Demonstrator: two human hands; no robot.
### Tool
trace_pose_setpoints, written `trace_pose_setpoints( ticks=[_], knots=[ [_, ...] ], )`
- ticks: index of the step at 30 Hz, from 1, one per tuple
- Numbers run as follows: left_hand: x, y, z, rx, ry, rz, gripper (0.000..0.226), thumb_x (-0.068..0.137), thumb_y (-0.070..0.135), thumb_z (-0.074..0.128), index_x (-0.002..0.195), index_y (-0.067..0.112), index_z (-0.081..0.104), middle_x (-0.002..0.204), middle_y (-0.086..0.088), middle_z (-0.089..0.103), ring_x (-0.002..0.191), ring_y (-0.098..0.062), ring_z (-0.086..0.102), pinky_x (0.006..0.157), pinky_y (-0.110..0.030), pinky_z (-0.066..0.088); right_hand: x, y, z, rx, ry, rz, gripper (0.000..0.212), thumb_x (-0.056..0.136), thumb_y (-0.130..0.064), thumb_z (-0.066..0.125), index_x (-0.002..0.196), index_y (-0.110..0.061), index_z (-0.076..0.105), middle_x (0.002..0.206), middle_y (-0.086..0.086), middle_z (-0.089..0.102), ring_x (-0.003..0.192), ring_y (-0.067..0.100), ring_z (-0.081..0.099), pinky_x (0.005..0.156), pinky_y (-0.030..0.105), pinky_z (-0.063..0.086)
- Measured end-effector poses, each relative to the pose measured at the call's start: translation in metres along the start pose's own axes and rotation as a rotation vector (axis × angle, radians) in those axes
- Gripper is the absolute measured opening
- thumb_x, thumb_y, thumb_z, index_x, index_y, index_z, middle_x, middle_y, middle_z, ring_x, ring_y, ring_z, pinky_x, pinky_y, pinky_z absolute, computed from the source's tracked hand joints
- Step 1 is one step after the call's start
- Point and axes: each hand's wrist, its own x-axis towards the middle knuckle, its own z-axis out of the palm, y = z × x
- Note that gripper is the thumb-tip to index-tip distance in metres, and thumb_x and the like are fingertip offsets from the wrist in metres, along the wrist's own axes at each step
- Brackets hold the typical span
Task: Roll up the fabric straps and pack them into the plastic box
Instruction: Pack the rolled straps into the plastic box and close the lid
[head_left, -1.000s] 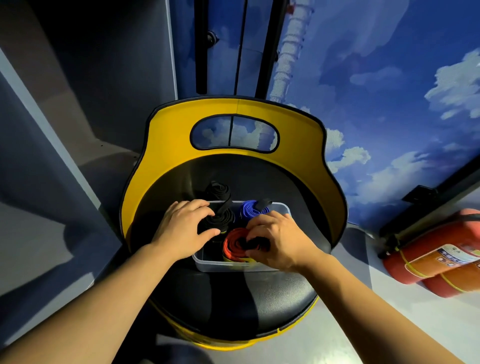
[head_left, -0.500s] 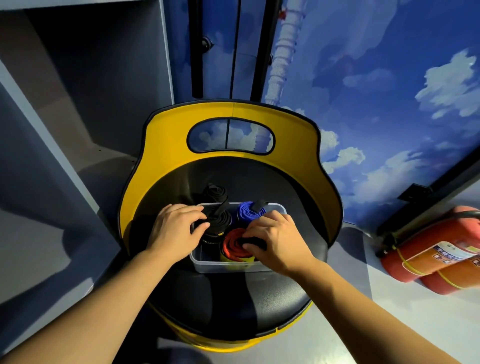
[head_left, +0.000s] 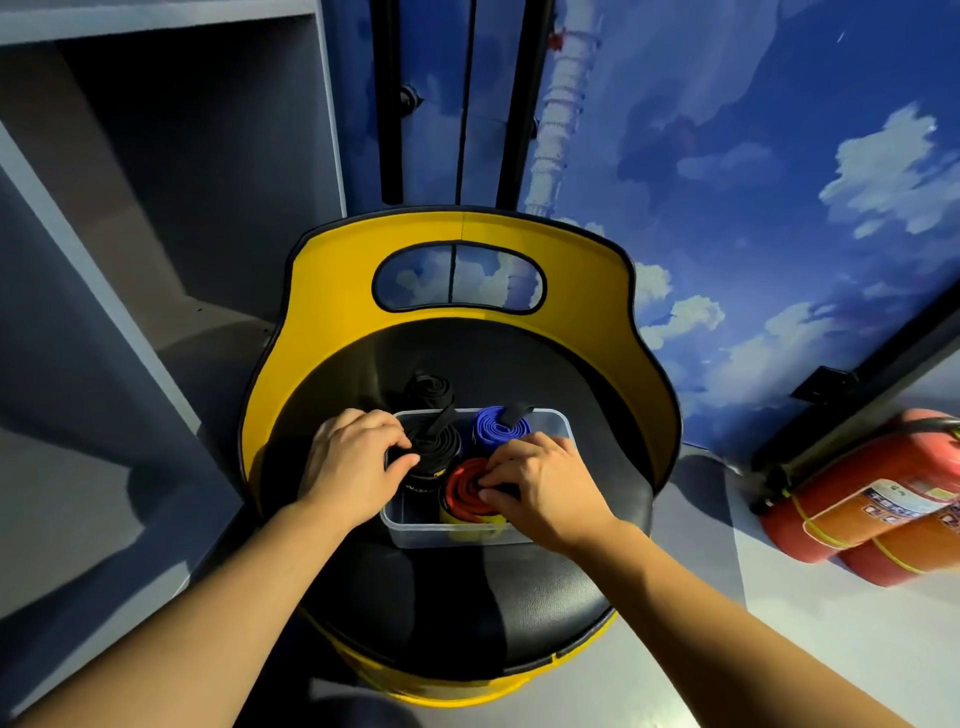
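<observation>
Left hand gripping black roll, right hand pinching red roll in box, mid-frame; could spring loose if let go.

Right hand lower on red roll

The light is soft and a bit dim. The yellow chair back is bright, but the black seat is dark, with only a faint shine near its front edge. The shelf on the left sits in deep shadow. Dark shadows from the arms fall across the seat and the floor. The middle looks sharp. At the edges, straight lines bend and stretch, and the lower left corner is a little smeared.
</observation>
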Motion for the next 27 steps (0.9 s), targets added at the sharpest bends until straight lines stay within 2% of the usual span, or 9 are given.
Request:
trace_pose_setpoints(
  ticks=[3, 8, 12, 14, 16, 18, 20, 23, 27],
  knots=[
    [0.000, 0.005, -0.004, 0.006, 0.018, 0.034, 0.021, 0.085, 0.039, 0.076, 0.100, 0.024, 0.076, 0.110, 0.010, 0.070, 0.110, -0.020, 0.057, 0.099, -0.043, 0.045, -0.001, -0.004, -0.003, -0.008, -0.025, -0.033, 0.036, 0.089, -0.051, 0.051, 0.106, -0.030, 0.075, 0.105, -0.011, 0.068, 0.096, 0.017, 0.058, 0.084, 0.035, 0.042],
    [0.002, 0.022, -0.016, -0.034, 0.012, 0.094, 0.034, 0.091, 0.039, 0.068, 0.120, 0.022, 0.068, 0.124, 0.008, 0.064, 0.122, -0.019, 0.052, 0.104, -0.039, 0.044, 0.002, -0.009, -0.013, 0.017, 0.014, -0.038, 0.035, 0.091, -0.040, 0.055, 0.118, -0.022, 0.068, 0.109, -0.001, 0.068, 0.095, 0.023, 0.060, 0.085, 0.039, 0.048],
    [-0.001, 0.035, -0.023, -0.118, -0.047, 0.078, 0.038, 0.092, 0.037, 0.066, 0.127, 0.024, 0.063, 0.126, 0.009, 0.062, 0.121, -0.016, 0.052, 0.100, -0.034, 0.046, 0.007, -0.012, -0.020, 0.144, 0.049, 0.050, 0.031, 0.090, -0.035, 0.058, 0.114, -0.018, 0.068, 0.101, 0.001, 0.070, 0.090, 0.023, 0.064, 0.080, 0.039, 0.052],
    [0.000, 0.039, -0.023, -0.233, -0.056, -0.012, 0.036, 0.091, 0.035, 0.069, 0.125, 0.026, 0.063, 0.116, 0.011, 0.065, 0.113, -0.013, 0.056, 0.097, -0.032, 0.048, 0.013, -0.016, -0.023, 0.236, 0.056, 0.135, 0.022, 0.092, -0.031, 0.058, 0.104, -0.018, 0.071, 0.095, -0.001, 0.074, 0.088, 0.020, 0.067, 0.076, 0.036, 0.054],
    [0.007, 0.041, -0.024, -0.425, -0.015, -0.185, 0.030, 0.089, 0.029, 0.072, 0.119, 0.025, 0.066, 0.107, 0.011, 0.067, 0.104, -0.009, 0.061, 0.093, -0.031, 0.051, 0.027, -0.019, -0.025, 0.314, 0.062, 0.226, 0.017, 0.094, -0.026, 0.059, 0.101, -0.020, 0.073, 0.096, -0.003, 0.075, 0.089, 0.017, 0.068, 0.076, 0.030, 0.052],
    [0.021, 0.039, -0.024, -0.640, 0.028, -0.417, 0.025, 0.091, 0.023, 0.071, 0.116, 0.022, 0.067, 0.109, 0.006, 0.069, 0.102, -0.010, 0.063, 0.088, -0.027, 0.049, 0.048, -0.019, -0.024, 0.395, 0.068, 0.306, 0.022, 0.094, -0.022, 0.059, 0.111, -0.020, 0.072, 0.107, -0.003, 0.075, 0.099, 0.015, 0.067, 0.084, 0.027, 0.052],
    [0.036, 0.029, -0.020, -0.771, 0.026, -0.606, 0.026, 0.095, 0.020, 0.067, 0.120, 0.020, 0.066, 0.117, 0.002, 0.068, 0.104, -0.013, 0.062, 0.088, -0.026, 0.045, 0.072, -0.017, -0.018, 0.423, 0.015, 0.346, 0.033, 0.094, -0.018, 0.056, 0.125, -0.019, 0.067, 0.122, 0.002, 0.070, 0.113, 0.020, 0.064, 0.096, 0.032, 0.050],
    [0.056, 0.008, -0.009, -0.751, -0.057, -0.707, 0.033, 0.098, 0.019, 0.058, 0.130, 0.018, 0.063, 0.131, -0.003, 0.064, 0.115, -0.019, 0.059, 0.098, -0.030, 0.045, 0.102, -0.012, -0.013, 0.335, -0.124, 0.379, 0.043, 0.096, -0.017, 0.049, 0.139, -0.019, 0.057, 0.140, 0.007, 0.059, 0.129, 0.027, 0.054, 0.106, 0.037, 0.045],
    [0.080, -0.008, 0.003, -0.726, -0.214, -0.728, 0.038, 0.101, 0.021, 0.048, 0.137, 0.019, 0.060, 0.143, -0.003, 0.057, 0.132, -0.024, 0.051, 0.114, -0.039, 0.038, 0.138, -0.007, -0.004, 0.266, -0.336, 0.411, 0.057, 0.092, -0.015, 0.045, 0.149, -0.017, 0.043, 0.148, 0.013, 0.051, 0.133, 0.033, 0.049, 0.108, 0.041, 0.044]
  ],
)
